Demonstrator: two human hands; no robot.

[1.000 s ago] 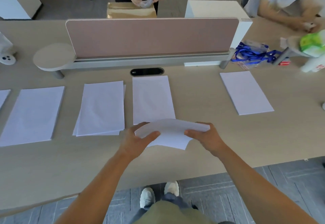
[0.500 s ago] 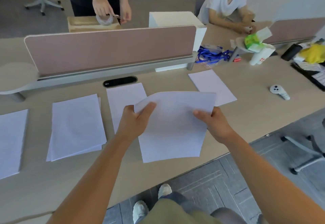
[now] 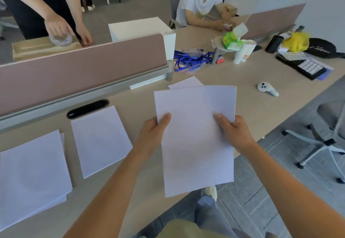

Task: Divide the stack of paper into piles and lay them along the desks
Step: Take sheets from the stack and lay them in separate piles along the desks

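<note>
A long pale wood tabletop (image 3: 233, 73) runs across an open office, with grey floor to my right and a dusty-pink divider panel (image 3: 82, 69) standing along its far edge. Across the panel, one person stands with both hands on a cardboard box (image 3: 33, 48), and another sits at the far right end of the desks. A grey office chair (image 3: 330, 131) stands on the floor to my right.

Three piles of white paper lie flat on the tabletop. The largest pile (image 3: 31, 176) is at my far left, a second pile (image 3: 100, 140) lies just to its right, and only the top edge of a third pile (image 3: 186, 83) shows behind the sheets I hold.

I hold a sheaf of paper (image 3: 196, 140) upright-facing in front of me, above the tabletop's near edge. My left hand (image 3: 153, 135) grips its left edge, thumb on top. My right hand (image 3: 233, 131) grips the right edge the same way. Both hands are closed on the paper.

Smaller things sit further right: a tangle of blue lanyards (image 3: 192, 59), a green tissue pack (image 3: 232, 40), a black bag (image 3: 321, 48) with something yellow beside it, and a white handheld controller (image 3: 267, 89) lying alone on the tabletop.
</note>
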